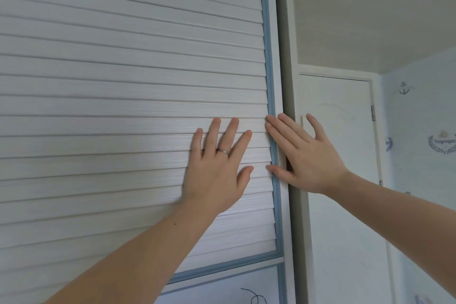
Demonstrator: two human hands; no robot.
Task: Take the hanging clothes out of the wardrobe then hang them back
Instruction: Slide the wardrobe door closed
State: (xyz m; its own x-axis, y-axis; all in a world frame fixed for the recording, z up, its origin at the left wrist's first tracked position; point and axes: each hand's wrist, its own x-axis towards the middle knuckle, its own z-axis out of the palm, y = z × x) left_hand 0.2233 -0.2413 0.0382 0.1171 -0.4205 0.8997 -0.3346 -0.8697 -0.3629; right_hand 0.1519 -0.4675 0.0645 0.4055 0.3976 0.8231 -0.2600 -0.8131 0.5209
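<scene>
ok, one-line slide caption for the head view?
Left hand flat on the slatted wardrobe door, right hand straight-fingered against its blue-trimmed edge; no clothes in view.

A slatted wardrobe door fills the frame's left. The left hand lies flat on it; the right hand touches its edge.

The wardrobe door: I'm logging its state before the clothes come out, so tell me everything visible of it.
The wardrobe door is a white panel of horizontal slats with a wood-like grain, edged by blue-grey trim; a pale lower panel starts below. It stands upright and hides the inside. The left hand lies flat on the slats; the right hand rests straight fingers on its right edge.
</scene>
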